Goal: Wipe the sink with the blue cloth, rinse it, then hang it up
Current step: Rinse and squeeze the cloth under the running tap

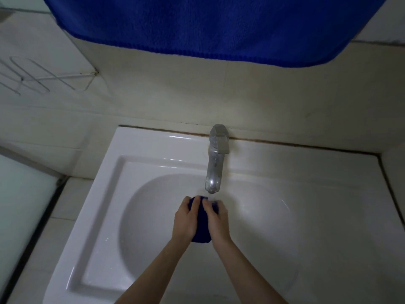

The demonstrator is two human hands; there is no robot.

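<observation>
A small dark blue cloth (202,224) is bunched between my two hands over the bowl of the white sink (135,172), just below the spout of the chrome tap (214,165). My left hand (186,218) grips its left side and my right hand (215,218) grips its right side, fingers curled over the top. Only the cloth's upper edge and lower end show between my palms. I cannot tell whether water runs from the tap.
A large blue towel (219,27) hangs on the tiled wall above the sink. A white wire rack (32,77) is fixed to the wall at the left. A pale surface (22,194) lies left of the sink.
</observation>
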